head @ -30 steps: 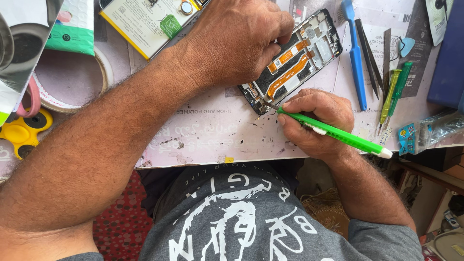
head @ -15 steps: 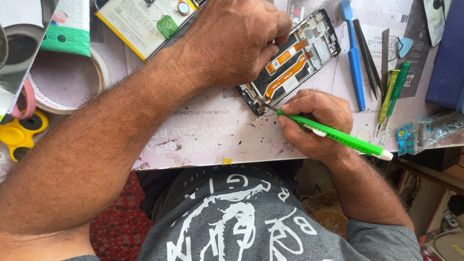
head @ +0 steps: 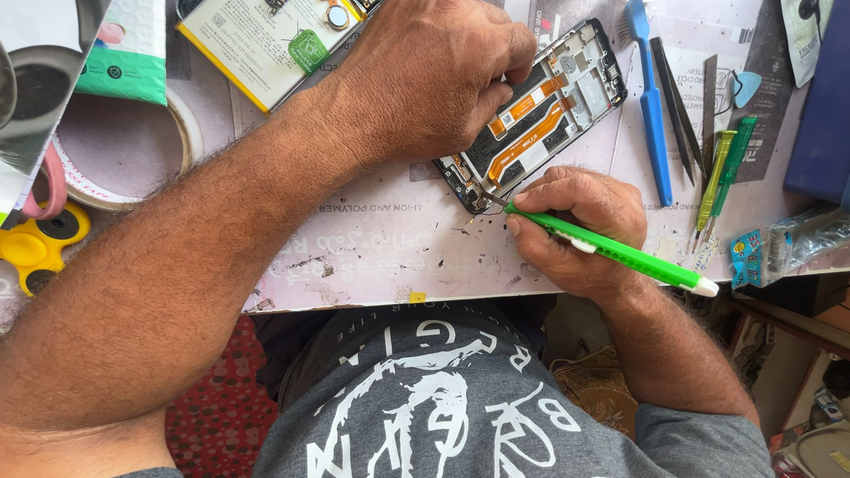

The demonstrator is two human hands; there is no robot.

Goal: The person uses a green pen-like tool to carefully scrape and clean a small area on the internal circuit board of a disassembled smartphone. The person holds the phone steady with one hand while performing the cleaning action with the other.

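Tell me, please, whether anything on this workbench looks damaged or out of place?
Nothing looks wrong. The opened phone lies askew, steadied by the left hand, while the right hand holds a green screwdriver at its lower corner. The work mat is merely scuffed.
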